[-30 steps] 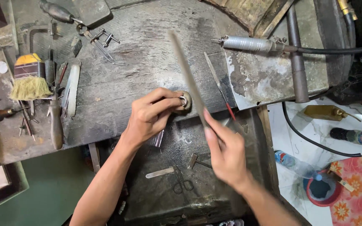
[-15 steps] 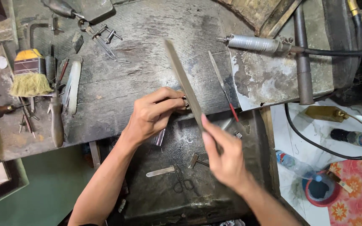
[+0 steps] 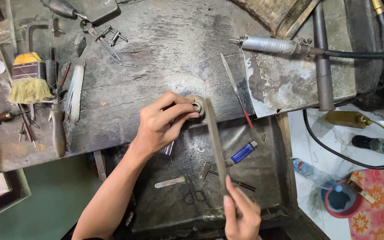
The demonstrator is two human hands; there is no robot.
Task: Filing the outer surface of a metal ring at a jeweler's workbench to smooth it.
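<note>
Currently, reading the bench from left to right:

Brush: a brush [image 3: 28,79] with a yellow ferrule and pale bristles lies at the far left among small hand tools.
Screwdriver: a dark-handled screwdriver [image 3: 58,126] lies just beside the brush, pointing away from the person.
Bench: the worn grey bench [image 3: 165,49] carries everything; its front edge drops to a metal tray [image 3: 267,146] below.
Left hand: the left hand [image 3: 163,122] pinches a small metal ring [image 3: 196,105] between thumb and fingertips, braced at the bench edge.
Ring: held at the bench edge, touching the top end of the file; no finished surface can be judged at this size.
File: a long flat file [image 3: 215,142] runs from the ring down toward the person, its upper end against the ring.
Right hand: the right hand [image 3: 242,213] is closed around the lower end of the file, fingers wrapped.
Progress: filing appears to be under way; how much metal remains to be removed cannot be told.
Red-handled file: a thin file with a red handle [image 3: 236,93] lies unused right of the ring.
Lighter: a blue lighter [image 3: 244,152] rests in the tray.
Rotary handpiece: a silver handpiece [image 3: 272,45] with a black hose lies at upper right.
</note>
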